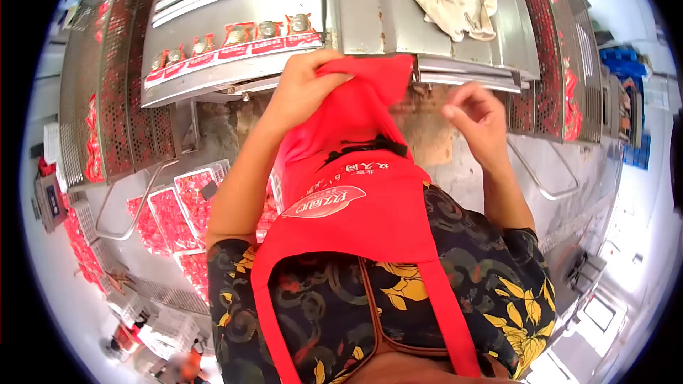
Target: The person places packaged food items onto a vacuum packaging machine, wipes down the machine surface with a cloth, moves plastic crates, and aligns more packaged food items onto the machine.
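Observation:
My left hand (304, 91) is closed on the lower part of the red apron (380, 220) that I wear, lifting the cloth towards the steel machine in front. White lettering and an oval logo show on the apron, with a black strap across its waist. To the right of the raised cloth, my right hand (482, 119) hangs in the air, fingers loosely curled and thumb apart, with nothing visible in it. Beyond my left hand, a row of small red-and-clear packets (239, 33) lies along the steel machine bed (249, 7).
Off-white cloth gloves (452, 1) lie on the steel top at the right. Perforated metal guards (139, 78) flank both sides. White crates full of red packets (171, 217) stand on the floor at the left. Blue crates (629, 71) are at the far right.

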